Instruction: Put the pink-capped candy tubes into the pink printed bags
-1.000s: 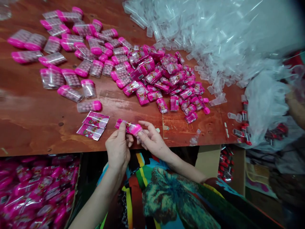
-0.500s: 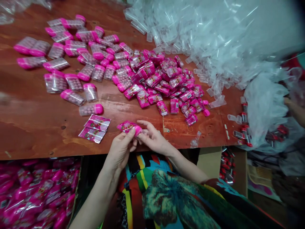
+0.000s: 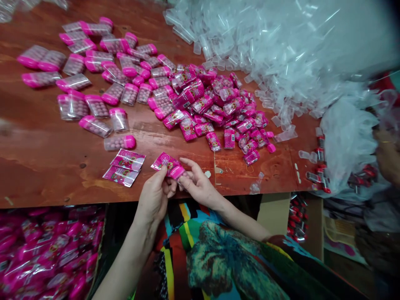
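Note:
Near the table's front edge, my left hand (image 3: 156,189) pinches a pink printed wrapper sleeve (image 3: 164,160) between thumb and fingers. My right hand (image 3: 200,186) is closed on a small candy container (image 3: 178,171) with a pink cap and pale pink balls inside. Its cap end meets the sleeve; whether it is inside it I cannot tell. Left of my hands lie two flat, overlapping printed sleeves (image 3: 125,167). Beyond them rests a capped candy container (image 3: 117,142) on its side. Further back are several more unwrapped containers (image 3: 96,106) and a heap of wrapped ones (image 3: 200,102).
Clear empty plastic tubes (image 3: 231,46) are piled at the back right of the wooden table (image 3: 46,166). A box of wrapped pink containers (image 3: 46,254) stands below left. Red-capped containers (image 3: 321,171) lie by a plastic bag (image 3: 346,133). Another person's hand (image 3: 387,154) shows at the right edge.
My left thumb has shifted from the container's pink cap back onto the sleeve, and more of the sleeve shows. My right hand keeps its hold on the container.

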Demonstrator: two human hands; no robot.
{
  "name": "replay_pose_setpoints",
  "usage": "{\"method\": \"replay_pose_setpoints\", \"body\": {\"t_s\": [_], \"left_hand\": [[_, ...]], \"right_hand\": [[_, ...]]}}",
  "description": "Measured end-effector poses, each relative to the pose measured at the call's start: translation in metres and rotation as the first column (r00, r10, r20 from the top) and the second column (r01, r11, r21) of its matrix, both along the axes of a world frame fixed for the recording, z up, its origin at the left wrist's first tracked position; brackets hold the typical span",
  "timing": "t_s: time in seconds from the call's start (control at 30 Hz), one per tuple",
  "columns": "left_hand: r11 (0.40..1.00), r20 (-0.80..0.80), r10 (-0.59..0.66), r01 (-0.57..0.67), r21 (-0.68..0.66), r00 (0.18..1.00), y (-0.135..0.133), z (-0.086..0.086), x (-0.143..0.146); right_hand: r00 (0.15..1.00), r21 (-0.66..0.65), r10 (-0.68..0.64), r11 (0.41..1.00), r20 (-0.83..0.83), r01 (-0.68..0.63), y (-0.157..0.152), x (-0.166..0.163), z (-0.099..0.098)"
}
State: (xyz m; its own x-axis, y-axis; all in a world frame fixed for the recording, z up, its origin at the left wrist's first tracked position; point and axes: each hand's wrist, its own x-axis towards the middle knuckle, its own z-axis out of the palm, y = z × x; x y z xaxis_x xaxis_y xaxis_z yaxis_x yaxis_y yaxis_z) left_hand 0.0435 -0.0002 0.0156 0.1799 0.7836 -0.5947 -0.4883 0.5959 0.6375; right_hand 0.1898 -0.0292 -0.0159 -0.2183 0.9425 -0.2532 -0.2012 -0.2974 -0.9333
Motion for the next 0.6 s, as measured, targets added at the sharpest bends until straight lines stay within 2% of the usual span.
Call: {"method": "replay_pose_setpoints", "body": {"t_s": [0.17, 0.37, 0.53, 0.6], "left_hand": [[0.999, -0.035, -0.036, 0.035, -0.017, 0.999, -0.004, -0.006, 0.001], [0.992, -0.082, -0.125, 0.125, -0.011, 0.989, -0.008, -0.011, -0.001], [0.997, -0.084, -0.076, 0.075, -0.011, 0.994, -0.007, -0.011, -0.001], [0.998, -0.082, -0.057, 0.056, -0.021, 0.995, -0.007, -0.012, -0.001]], "right_hand": [[1.0, 0.015, 0.022, 1.0, -0.005, -0.022, -0.002, 0.0, -0.004], [0.996, -0.091, 0.054, 0.994, -0.073, -0.061, 0.001, 0.003, -0.001], [0.997, 0.01, 0.037, 0.999, 0.067, -0.038, 0.001, 0.003, 0.003], [0.997, -0.026, 0.066, 0.998, 0.029, -0.065, 0.0, 0.005, 0.005]]}}
